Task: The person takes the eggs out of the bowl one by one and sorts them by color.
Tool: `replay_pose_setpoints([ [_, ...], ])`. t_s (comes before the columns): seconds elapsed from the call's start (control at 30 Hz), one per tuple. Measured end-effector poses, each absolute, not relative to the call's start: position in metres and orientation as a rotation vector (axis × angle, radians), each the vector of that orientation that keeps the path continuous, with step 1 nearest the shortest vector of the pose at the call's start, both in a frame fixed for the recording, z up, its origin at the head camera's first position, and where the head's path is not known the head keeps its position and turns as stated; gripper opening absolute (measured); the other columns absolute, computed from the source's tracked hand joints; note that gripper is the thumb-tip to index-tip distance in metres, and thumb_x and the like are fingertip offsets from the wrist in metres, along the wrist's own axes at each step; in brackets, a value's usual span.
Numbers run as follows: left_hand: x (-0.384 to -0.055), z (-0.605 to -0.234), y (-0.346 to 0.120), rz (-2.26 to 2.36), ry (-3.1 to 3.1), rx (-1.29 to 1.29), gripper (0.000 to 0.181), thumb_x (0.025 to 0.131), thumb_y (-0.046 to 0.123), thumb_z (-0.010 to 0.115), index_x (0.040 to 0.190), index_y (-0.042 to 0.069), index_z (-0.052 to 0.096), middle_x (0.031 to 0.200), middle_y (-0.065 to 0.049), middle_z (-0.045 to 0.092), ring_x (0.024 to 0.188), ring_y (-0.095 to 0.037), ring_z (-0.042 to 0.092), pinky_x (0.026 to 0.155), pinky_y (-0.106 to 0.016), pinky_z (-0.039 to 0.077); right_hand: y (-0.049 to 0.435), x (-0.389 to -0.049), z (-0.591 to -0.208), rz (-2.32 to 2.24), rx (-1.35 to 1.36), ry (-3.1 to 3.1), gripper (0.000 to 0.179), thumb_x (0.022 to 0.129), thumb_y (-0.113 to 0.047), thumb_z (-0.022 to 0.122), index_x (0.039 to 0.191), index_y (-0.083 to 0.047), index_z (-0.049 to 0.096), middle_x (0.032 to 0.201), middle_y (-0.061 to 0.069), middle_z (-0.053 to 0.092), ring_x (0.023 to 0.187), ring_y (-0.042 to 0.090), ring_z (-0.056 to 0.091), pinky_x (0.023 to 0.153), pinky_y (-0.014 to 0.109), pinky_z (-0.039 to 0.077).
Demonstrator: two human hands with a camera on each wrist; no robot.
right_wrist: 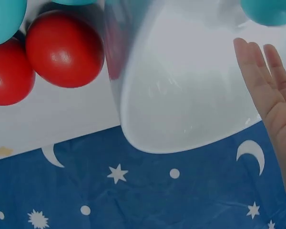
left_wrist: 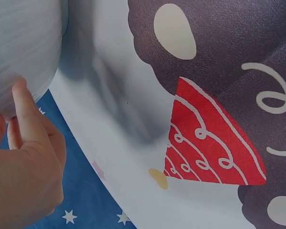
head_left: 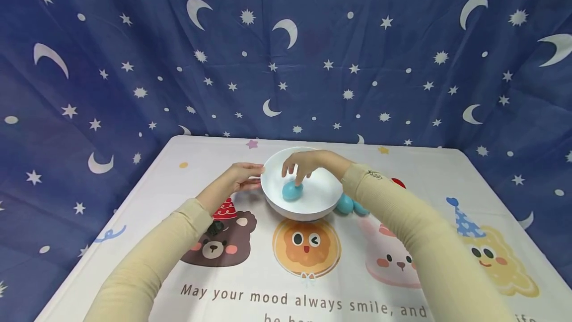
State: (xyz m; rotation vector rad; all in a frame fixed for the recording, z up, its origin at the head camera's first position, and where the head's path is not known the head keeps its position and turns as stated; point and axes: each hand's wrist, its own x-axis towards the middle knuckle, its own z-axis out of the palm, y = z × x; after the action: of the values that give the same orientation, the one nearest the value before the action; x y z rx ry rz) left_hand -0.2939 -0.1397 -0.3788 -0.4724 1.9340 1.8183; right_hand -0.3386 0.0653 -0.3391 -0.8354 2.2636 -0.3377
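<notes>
A white bowl (head_left: 277, 207) stands toward the back of the table with a turquoise egg (head_left: 292, 191) inside it. At its left side, my left hand (head_left: 240, 176) holds the bowl; one finger (left_wrist: 24, 100) lies along the outer wall, the others reach its edge. My right hand (head_left: 305, 164) hangs over the bowl with fingers spread downward, one fingertip overlapping the egg in the head view. In the right wrist view, the fingers (right_wrist: 250, 62) are stretched out and apart from the egg (right_wrist: 271, 10).
Right of the bowl lie turquoise eggs (head_left: 344, 204) and red eggs (right_wrist: 65, 49), partly hidden by my right forearm. A white cloth (head_left: 223, 292) printed with cartoon animals covers the table. Behind it hangs a blue curtain (head_left: 313, 108) with moons and stars.
</notes>
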Motion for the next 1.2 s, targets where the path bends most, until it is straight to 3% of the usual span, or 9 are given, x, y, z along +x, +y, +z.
replay_pose_setpoints([
  [0.23,-0.29,-0.376,-0.137,1.801,1.958,-0.456,0.042,0.093,0.011,0.06,0.134,0.006,0.051,0.094,-0.009,0.063,0.06,-0.009,0.065,0.067,-0.022,0.063,0.063,-0.334,-0.348,-0.3,-0.865,2.225,0.043,0.084,-0.004,0.069,0.125,-0.012,0.058,0.133,0.014,0.05,0.118,0.028,0.054,0.085,0.033,0.059],
  [0.43,-0.292,-0.377,-0.137,1.797,1.97,-0.449,0.042,0.093,0.011,0.06,0.133,0.005,0.051,0.088,-0.005,0.063,0.06,-0.009,0.065,0.076,-0.026,0.061,0.062,-0.332,-0.353,-0.331,-0.851,2.228,0.042,0.083,0.0,0.068,0.122,-0.01,0.059,0.13,0.015,0.052,0.116,0.027,0.055,0.088,0.036,0.059],
  [0.67,-0.292,-0.375,-0.136,1.788,1.972,-0.454,0.042,0.093,0.011,0.059,0.134,0.005,0.051,0.093,-0.007,0.063,0.061,-0.009,0.065,0.084,-0.029,0.059,0.061,-0.323,-0.355,-0.289,-0.912,2.289,0.037,0.08,0.0,0.071,0.115,-0.009,0.06,0.121,0.014,0.058,0.094,0.019,0.06,0.072,0.022,0.059],
  [0.8,-0.291,-0.374,-0.136,1.786,1.986,-0.457,0.042,0.093,0.011,0.06,0.133,0.006,0.051,0.097,-0.008,0.063,0.061,-0.009,0.064,0.088,-0.031,0.057,0.061,-0.318,-0.353,-0.284,-0.936,2.328,0.035,0.08,-0.002,0.072,0.113,-0.008,0.06,0.116,0.015,0.059,0.086,0.017,0.06,0.067,0.021,0.06],
  [1.07,-0.292,-0.377,-0.138,1.79,1.981,-0.479,0.042,0.093,0.011,0.06,0.133,0.006,0.052,0.085,-0.004,0.061,0.06,-0.009,0.064,0.071,-0.023,0.062,0.064,-0.316,-0.35,-0.318,-0.927,2.376,0.035,0.08,-0.004,0.073,0.112,-0.007,0.06,0.112,0.015,0.06,0.076,0.016,0.061,0.067,0.022,0.061],
  [1.2,-0.292,-0.377,-0.138,1.801,1.968,-0.471,0.043,0.093,0.01,0.059,0.135,0.005,0.05,0.082,-0.003,0.06,0.06,-0.009,0.064,0.072,-0.023,0.062,0.067,-0.316,-0.351,-0.327,-0.935,2.389,0.033,0.08,-0.005,0.074,0.11,-0.007,0.06,0.111,0.015,0.06,0.075,0.016,0.06,0.063,0.02,0.059],
])
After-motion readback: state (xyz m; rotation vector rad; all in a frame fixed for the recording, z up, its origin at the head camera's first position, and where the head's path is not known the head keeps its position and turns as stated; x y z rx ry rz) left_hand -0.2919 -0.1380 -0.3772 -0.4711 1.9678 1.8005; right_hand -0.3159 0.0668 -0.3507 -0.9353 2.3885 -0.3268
